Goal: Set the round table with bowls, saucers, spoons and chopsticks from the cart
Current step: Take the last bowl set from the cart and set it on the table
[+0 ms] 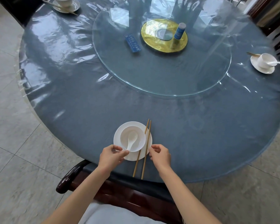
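We judge the near place setting almost done; our left hand pinches the handle of the white ceramic spoon, which lies in the white round bowl on the white saucer; our right hand hovers just beside the pair of brown wooden chopsticks, fingers loosely curled and grasping nothing; the chopsticks lie across the saucer's right edge, their near ends on the cloth; next we would likely straighten them and let go of the spoon; two other settings sit well apart at the rim of the round table with its blue plastic-covered cloth; a glass turntable holds the centre; a dark wooden chair stands below, on pale floor tiles.
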A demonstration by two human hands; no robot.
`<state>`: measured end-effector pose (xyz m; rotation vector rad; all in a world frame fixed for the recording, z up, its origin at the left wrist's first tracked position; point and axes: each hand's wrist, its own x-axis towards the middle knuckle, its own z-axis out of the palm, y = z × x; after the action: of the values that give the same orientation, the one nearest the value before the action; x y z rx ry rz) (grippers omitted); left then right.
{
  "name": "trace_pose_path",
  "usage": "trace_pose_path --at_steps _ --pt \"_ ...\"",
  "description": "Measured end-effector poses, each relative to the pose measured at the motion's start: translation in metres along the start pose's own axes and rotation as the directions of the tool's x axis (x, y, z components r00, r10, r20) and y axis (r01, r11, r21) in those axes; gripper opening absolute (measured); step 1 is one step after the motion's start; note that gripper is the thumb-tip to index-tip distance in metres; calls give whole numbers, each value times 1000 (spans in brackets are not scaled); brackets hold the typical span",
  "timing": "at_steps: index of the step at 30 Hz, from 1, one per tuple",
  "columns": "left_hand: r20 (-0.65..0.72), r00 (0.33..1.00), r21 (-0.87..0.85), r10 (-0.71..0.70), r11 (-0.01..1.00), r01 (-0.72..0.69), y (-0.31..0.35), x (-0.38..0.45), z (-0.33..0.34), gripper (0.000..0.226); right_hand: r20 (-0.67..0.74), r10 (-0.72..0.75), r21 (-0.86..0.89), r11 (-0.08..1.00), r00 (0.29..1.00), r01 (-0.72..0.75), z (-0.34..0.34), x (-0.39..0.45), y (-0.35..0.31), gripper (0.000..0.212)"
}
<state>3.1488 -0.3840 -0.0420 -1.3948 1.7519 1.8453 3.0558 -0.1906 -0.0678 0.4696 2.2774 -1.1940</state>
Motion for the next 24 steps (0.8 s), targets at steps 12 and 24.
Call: trace_pose_path --at_steps 12,24 --pt "-51 994 261 99 962 -83 16 67 -39 13 94 67 212 973 993 -86 1 16 14 22" --pt "-8 992 151 125 981 -122 13 75 -11 19 -75 176 340 930 982 -140 7 17 32 13"
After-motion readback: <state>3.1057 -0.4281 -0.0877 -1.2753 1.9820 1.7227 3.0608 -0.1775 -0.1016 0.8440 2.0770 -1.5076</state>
